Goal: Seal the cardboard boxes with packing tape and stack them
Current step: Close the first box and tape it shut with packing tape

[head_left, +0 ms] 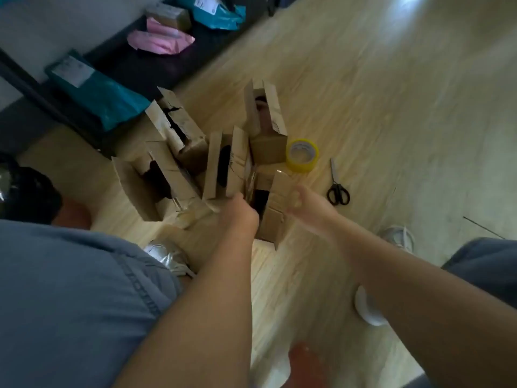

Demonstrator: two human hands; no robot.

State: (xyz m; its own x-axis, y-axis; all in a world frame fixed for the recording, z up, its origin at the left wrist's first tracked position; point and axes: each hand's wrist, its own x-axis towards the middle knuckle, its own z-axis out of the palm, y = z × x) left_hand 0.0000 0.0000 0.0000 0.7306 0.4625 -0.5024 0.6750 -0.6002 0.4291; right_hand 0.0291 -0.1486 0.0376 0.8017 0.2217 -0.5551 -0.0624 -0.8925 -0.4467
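**Getting the first box ready to close**

Left of the nearest box [275, 219], other boxes [215, 163] stand open. The left hand [240, 211] curls its fingers on that box's left flap. The right hand [303, 203], by its right flap, is too blurry to tell. Right of the box lie the tape roll [302, 155] and scissors [338, 189]. No box looks taped yet. Next, I think: fold the flaps flat, then get the tape.

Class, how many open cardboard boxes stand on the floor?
5. The nearest box between the left hand and right hand, the middle box, the far box by the tape roll, the left box, the back-left box. Others may be hidden.
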